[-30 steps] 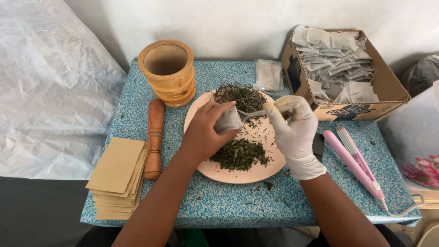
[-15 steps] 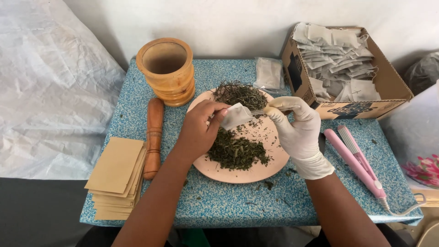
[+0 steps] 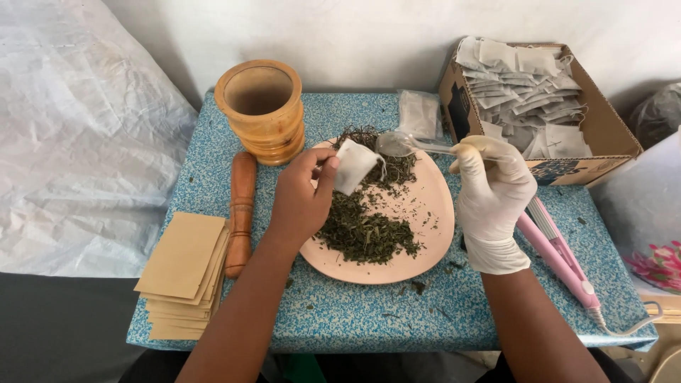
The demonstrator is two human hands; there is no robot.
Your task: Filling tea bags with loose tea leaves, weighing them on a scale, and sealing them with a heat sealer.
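Note:
My bare left hand [image 3: 301, 198] pinches a small white tea bag [image 3: 352, 166] over a pink plate [image 3: 433, 234]. The plate holds a heap of dried green herbs [image 3: 365, 230] and a darker clump at its far edge. My right hand [image 3: 493, 191], in a white glove, grips a clear plastic spoon [image 3: 399, 144] by the handle. The spoon's bowl hangs just right of the bag's mouth, above the darker herbs.
A wooden mortar [image 3: 261, 110] and pestle [image 3: 241, 213] stand left of the plate. A stack of tan envelopes [image 3: 186, 273] lies at the front left. A cardboard box [image 3: 603, 135] of white bags is at the back right, a pink sealer [image 3: 560, 262] beside my right arm.
The spoon has lifted off the herbs and swung up toward the far edge of the plate. My left hand has raised the bag slightly and turned its mouth toward the spoon.

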